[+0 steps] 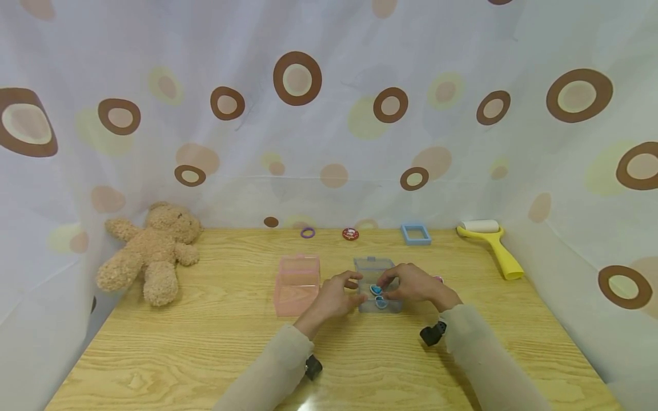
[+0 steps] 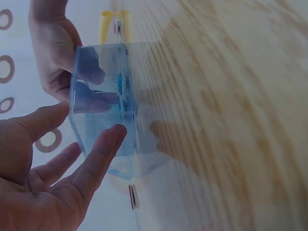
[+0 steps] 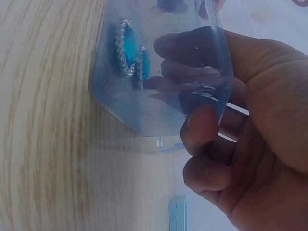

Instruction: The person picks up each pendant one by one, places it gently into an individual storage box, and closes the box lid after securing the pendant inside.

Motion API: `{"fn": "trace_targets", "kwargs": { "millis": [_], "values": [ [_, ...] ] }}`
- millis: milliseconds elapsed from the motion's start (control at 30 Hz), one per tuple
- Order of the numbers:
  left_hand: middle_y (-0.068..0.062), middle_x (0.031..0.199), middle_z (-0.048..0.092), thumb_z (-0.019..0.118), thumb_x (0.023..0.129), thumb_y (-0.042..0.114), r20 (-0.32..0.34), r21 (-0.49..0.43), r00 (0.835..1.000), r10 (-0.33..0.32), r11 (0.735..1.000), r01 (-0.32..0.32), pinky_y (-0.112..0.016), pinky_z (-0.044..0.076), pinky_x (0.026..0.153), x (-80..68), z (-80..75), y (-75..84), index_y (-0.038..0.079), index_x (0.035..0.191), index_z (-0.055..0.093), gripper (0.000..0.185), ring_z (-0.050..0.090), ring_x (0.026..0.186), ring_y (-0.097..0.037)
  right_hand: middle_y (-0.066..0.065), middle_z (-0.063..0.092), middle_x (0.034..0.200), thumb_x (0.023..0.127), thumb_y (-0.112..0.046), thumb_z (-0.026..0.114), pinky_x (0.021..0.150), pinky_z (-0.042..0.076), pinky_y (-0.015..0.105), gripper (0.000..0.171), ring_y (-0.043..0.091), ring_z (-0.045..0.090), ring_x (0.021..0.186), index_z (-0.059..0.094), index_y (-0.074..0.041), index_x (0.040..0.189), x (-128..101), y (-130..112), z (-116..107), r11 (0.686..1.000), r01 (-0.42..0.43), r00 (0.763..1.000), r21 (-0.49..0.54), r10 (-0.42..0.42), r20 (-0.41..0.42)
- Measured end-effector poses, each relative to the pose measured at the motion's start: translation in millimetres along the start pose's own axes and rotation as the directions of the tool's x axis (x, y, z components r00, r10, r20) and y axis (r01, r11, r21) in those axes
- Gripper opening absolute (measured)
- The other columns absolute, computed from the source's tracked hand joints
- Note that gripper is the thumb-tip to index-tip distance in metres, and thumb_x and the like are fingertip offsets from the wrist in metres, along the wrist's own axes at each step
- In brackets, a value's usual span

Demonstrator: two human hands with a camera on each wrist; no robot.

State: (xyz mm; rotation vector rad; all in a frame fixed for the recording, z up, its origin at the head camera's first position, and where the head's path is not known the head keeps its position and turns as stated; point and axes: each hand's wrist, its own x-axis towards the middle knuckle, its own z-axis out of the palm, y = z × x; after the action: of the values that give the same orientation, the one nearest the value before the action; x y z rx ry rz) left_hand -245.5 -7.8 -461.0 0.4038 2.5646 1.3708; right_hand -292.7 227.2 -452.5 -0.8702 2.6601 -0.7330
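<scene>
The right hand (image 1: pixel 415 282) reaches into the box (image 1: pixel 365 307), where two gems (image 1: pixel 380 303) sit, lower centre of the head view; whether it pinches one, I cannot tell. The left hand (image 1: pixel 334 295), fingers spread and free, is at the box's left.

left sleeve (image 1: pixel 277 365): cream | right sleeve (image 1: pixel 485 354): cream | left wrist camera (image 1: pixel 313 367): black | right wrist camera (image 1: pixel 433 333): black
</scene>
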Motion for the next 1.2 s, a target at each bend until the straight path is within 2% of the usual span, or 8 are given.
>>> {"fn": "trace_targets", "kwargs": {
  "millis": [167, 367, 567, 733, 900, 1067, 1200],
  "values": [
    [-0.017, 0.127, 0.068, 0.071, 0.093, 0.024, -0.001, 0.0, 1.0, 0.0, 1.0, 0.0, -0.05, 0.054, 0.095, -0.1, 0.5, -0.2, 0.012, 0.138, 0.057, 0.049, 0.062, 0.12, -0.039, 0.005, 0.075, 0.106, 0.089, -0.016, 0.074, 0.083, 0.057, 0.039, 0.021, 0.027, 0.069, 0.102, 0.075, -0.01, 0.109, 0, 0, -1, 1.0, 0.007, 1.0, 0.022, -0.007, -0.004],
    [-0.017, 0.127, 0.068, 0.072, 0.093, 0.024, -0.007, 0.008, 1.0, 0.011, 1.0, -0.01, -0.05, 0.053, 0.097, -0.8, -0.1, 0.6, 0.012, 0.138, 0.057, 0.049, 0.061, 0.121, -0.04, 0.002, 0.074, 0.104, 0.089, -0.017, 0.074, 0.079, 0.056, 0.034, 0.022, 0.022, 0.069, 0.098, 0.074, -0.012, 0.11, -1, 5, -3, 0.999, -0.01, 1.0, 0.03, 0.01, -0.013],
    [-0.016, 0.127, 0.068, 0.074, 0.091, 0.025, -0.023, 0.024, 1.0, 0.002, 1.0, -0.001, -0.049, 0.053, 0.097, -1.5, -1.9, 1.7, 0.014, 0.138, 0.057, 0.051, 0.061, 0.121, -0.039, -0.003, 0.073, 0.105, 0.09, -0.018, 0.073, 0.083, 0.055, 0.039, 0.022, 0.019, 0.068, 0.1, 0.073, -0.015, 0.112, -3, 7, -8, 0.999, -0.008, 0.999, 0.049, 0.01, -0.04],
    [-0.016, 0.128, 0.067, 0.075, 0.091, 0.022, -0.033, 0.004, 0.999, -0.003, 1.0, 0.003, -0.043, 0.057, 0.09, -1.0, -7.0, 2.9, 0.014, 0.136, 0.059, 0.049, 0.067, 0.114, -0.034, -0.002, 0.073, 0.104, 0.092, -0.015, 0.071, 0.083, 0.054, 0.038, 0.022, 0.017, 0.067, 0.096, 0.072, -0.012, 0.113, -6, 8, -15, 1.0, 0.005, 0.996, 0.03, -0.002, -0.084],
    [-0.017, 0.126, 0.066, 0.074, 0.092, 0.017, -0.033, -0.043, 0.999, 0.031, 0.999, -0.032, -0.037, 0.06, 0.079, -2.6, -17.3, 1.1, 0.009, 0.135, 0.061, 0.046, 0.071, 0.102, -0.033, 0.0, 0.073, 0.103, 0.092, -0.016, 0.07, 0.077, 0.053, 0.03, 0.022, 0.012, 0.064, 0.088, 0.071, -0.01, 0.114, -11, 9, -22, 0.999, -0.026, 0.992, 0.043, 0.031, -0.121],
    [-0.015, 0.128, 0.064, 0.072, 0.094, 0.021, -0.03, -0.072, 0.999, 0.046, 0.996, -0.048, -0.037, 0.059, 0.082, -10.6, -35.2, -3.0, 0.012, 0.134, 0.061, 0.043, 0.069, 0.105, -0.03, 0.005, 0.073, 0.106, 0.093, -0.018, 0.07, 0.066, 0.05, 0.026, 0.024, 0.013, 0.06, 0.075, 0.07, -0.01, 0.116, -17, 9, -30, 0.997, -0.053, 0.988, 0.063, 0.062, -0.141],
    [-0.015, 0.129, 0.064, 0.071, 0.094, 0.022, -0.061, -0.091, 0.996, 0.067, 0.993, -0.073, -0.038, 0.059, 0.085, -16.8, -53.0, -8.8, 0.013, 0.134, 0.062, 0.042, 0.069, 0.106, -0.03, 0.004, 0.073, 0.106, 0.093, -0.019, 0.071, 0.062, 0.05, 0.025, 0.025, 0.015, 0.06, 0.068, 0.07, -0.011, 0.116, -21, 12, -35, 0.996, -0.058, 0.983, 0.067, 0.069, -0.173]
  ]
}}
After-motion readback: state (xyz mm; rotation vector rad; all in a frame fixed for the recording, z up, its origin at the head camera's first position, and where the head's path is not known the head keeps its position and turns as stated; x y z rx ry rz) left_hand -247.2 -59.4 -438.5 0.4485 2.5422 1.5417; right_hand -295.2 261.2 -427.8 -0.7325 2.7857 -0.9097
